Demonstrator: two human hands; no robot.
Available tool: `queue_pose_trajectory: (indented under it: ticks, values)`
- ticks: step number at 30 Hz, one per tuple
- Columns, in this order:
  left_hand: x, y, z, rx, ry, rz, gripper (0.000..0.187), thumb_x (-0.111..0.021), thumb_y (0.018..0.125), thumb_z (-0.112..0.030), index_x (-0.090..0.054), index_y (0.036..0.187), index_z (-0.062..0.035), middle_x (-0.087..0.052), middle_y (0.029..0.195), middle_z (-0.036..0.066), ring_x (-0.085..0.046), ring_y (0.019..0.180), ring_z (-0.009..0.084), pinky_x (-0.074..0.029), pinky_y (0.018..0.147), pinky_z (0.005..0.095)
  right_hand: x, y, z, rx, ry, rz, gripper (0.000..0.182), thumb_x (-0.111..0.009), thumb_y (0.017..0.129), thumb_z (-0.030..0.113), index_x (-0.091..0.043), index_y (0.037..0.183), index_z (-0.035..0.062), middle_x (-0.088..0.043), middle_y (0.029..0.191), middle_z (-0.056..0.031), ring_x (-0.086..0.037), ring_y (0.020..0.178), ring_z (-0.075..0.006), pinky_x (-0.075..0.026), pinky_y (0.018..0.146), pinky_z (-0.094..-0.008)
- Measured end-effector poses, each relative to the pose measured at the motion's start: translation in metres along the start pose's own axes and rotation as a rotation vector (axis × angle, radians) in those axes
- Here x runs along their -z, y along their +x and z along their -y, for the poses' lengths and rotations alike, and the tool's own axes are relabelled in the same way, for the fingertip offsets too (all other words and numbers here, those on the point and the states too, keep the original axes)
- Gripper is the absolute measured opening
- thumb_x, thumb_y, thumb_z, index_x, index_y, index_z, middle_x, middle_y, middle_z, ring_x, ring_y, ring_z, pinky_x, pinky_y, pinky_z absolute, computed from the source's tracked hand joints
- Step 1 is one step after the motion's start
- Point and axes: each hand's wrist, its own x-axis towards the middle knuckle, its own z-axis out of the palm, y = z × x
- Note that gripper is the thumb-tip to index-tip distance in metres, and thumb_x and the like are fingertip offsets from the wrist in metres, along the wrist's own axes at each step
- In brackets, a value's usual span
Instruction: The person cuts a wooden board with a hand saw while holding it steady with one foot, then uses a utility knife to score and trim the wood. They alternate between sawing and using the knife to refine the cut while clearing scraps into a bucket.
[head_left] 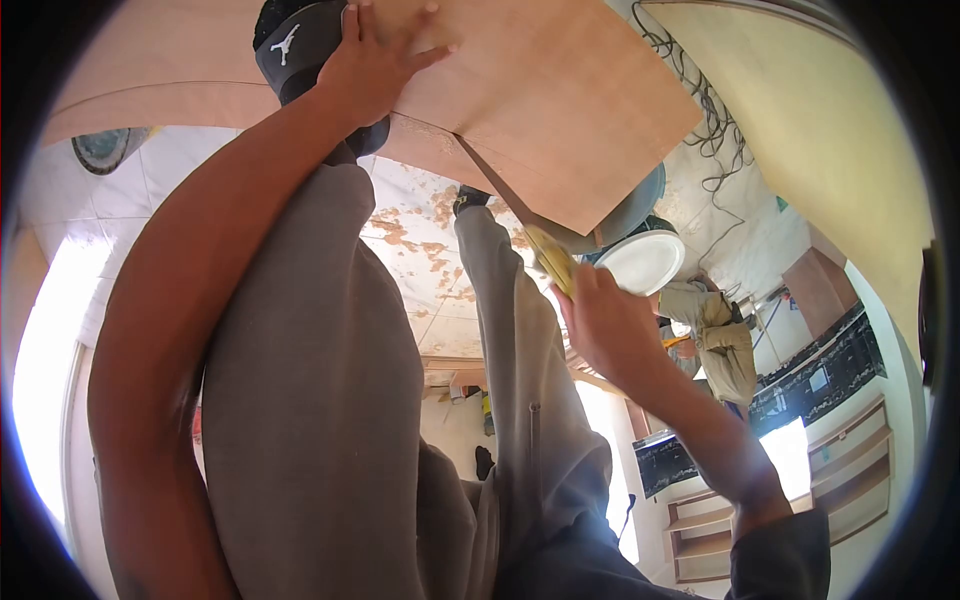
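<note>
Thin wooden board (590,110) and handsaw (515,205), upper centre of the frame.
Board pale reddish-brown, flat-faced and faintly grained, running out past the top of the frame, with one corner pointing down and another to the right; saw slanted from upper left to lower right, dark tapering blade narrowing to the board's lower edge, yellowish handle (550,257) near mid-frame.

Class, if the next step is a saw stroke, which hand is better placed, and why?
Probably the right hand: it grips the saw, which meets the board. The left hand rests spread on the board without a tool, better placed for steadying it.
</note>
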Motion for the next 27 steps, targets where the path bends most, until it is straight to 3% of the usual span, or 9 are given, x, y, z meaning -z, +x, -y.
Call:
queue_pose_trajectory:
  ticks: [3,6,9,13,15,17,20,22,27]
  values:
    - [0.018,-0.001,-0.001,-0.006,-0.011,0.078,0.065,-0.056,0.094,-0.029,-0.037,0.157,-0.0323,-0.018,0.167,0.020,-0.035,0.131,0.0678,-0.025,0.108,0.0752,-0.087,0.130,-0.012,0.128,0.097,-0.168,0.034,-0.060,0.099,0.034,-0.056,0.101,0.0009,-0.065,0.077,-0.0158,-0.068,0.056,-0.0293,-0.056,0.049,-0.0439]
    - [-0.004,0.001,0.003,-0.012,0.002,-0.033,0.067,-0.057,0.094,-0.030,-0.035,0.157,-0.0313,-0.018,0.166,0.021,-0.034,0.131,0.0685,-0.023,0.109,0.0753,-0.087,0.180,0.000,0.162,0.095,-0.220,0.029,-0.059,0.099,0.030,-0.055,0.099,0.0009,-0.065,0.076,-0.0160,-0.068,0.056,-0.0319,-0.055,0.050,-0.0440]
    - [-0.004,-0.001,0.000,-0.005,0.091,-0.050,0.090,-0.071,0.079,-0.018,-0.032,0.157,-0.0408,-0.015,0.169,0.007,-0.046,0.123,0.0604,-0.036,0.107,0.0638,-0.077,0.135,-0.006,0.139,0.091,-0.172,0.028,-0.059,0.100,0.028,-0.053,0.098,0.0011,-0.065,0.075,-0.0157,-0.067,0.058,-0.0340,-0.055,0.051,-0.0419]
    - [-0.003,0.001,0.001,0.008,0.074,-0.042,0.087,-0.068,0.082,-0.017,-0.032,0.157,-0.0420,-0.015,0.169,0.007,-0.045,0.126,0.0609,-0.034,0.108,0.0645,-0.022,-0.003,-0.034,-0.122,0.141,0.127,0.027,-0.060,0.099,0.026,-0.054,0.105,0.0001,-0.067,0.090,-0.0183,-0.070,0.072,-0.0368,-0.056,0.062,-0.0481]
    - [0.001,0.001,0.001,0.011,0.050,-0.015,0.077,-0.063,0.087,-0.021,-0.033,0.156,-0.0394,-0.015,0.168,0.012,-0.042,0.128,0.0634,-0.030,0.109,0.0683,-0.009,-0.047,-0.045,-0.065,0.074,0.038,0.030,-0.064,0.096,0.032,-0.056,0.103,0.0033,-0.066,0.083,-0.0135,-0.071,0.066,-0.0270,-0.056,0.050,-0.0399]
    - [-0.006,0.000,0.001,-0.002,0.001,-0.074,0.067,-0.057,0.094,-0.030,-0.036,0.157,-0.0311,-0.017,0.167,0.021,-0.034,0.130,0.0688,-0.022,0.109,0.0755,-0.026,-0.022,-0.041,-0.059,0.076,0.070,0.031,-0.064,0.096,0.031,-0.055,0.102,0.0024,-0.066,0.083,-0.0146,-0.071,0.067,-0.0293,-0.056,0.052,-0.0413]
    - [0.004,0.001,-0.001,-0.009,0.014,0.008,0.064,-0.056,0.094,-0.030,-0.038,0.156,-0.0320,-0.017,0.167,0.021,-0.034,0.131,0.0682,-0.024,0.108,0.0754,-0.076,0.117,-0.034,0.054,0.223,-0.012,0.030,-0.059,0.098,0.028,-0.054,0.104,-0.0014,-0.066,0.082,-0.0195,-0.069,0.069,-0.0393,-0.058,0.060,-0.0484]
    - [0.001,0.001,-0.003,0.005,0.022,0.014,0.076,-0.062,0.088,-0.021,-0.034,0.156,-0.0395,-0.015,0.168,0.012,-0.042,0.128,0.0634,-0.030,0.109,0.0685,-0.091,0.172,-0.006,0.145,0.143,-0.118,0.025,-0.060,0.096,0.022,-0.054,0.100,-0.0016,-0.065,0.078,-0.0197,-0.070,0.067,-0.0368,-0.058,0.058,-0.0470]
    - [0.008,0.002,-0.002,0.000,0.152,0.065,0.085,-0.063,0.086,-0.016,-0.028,0.158,-0.0422,-0.012,0.170,0.007,-0.042,0.130,0.0607,-0.031,0.110,0.0647,-0.076,0.137,-0.015,0.141,0.130,-0.152,0.026,-0.061,0.097,0.024,-0.053,0.097,-0.0009,-0.065,0.073,-0.0175,-0.068,0.060,-0.0347,-0.056,0.053,-0.0428]
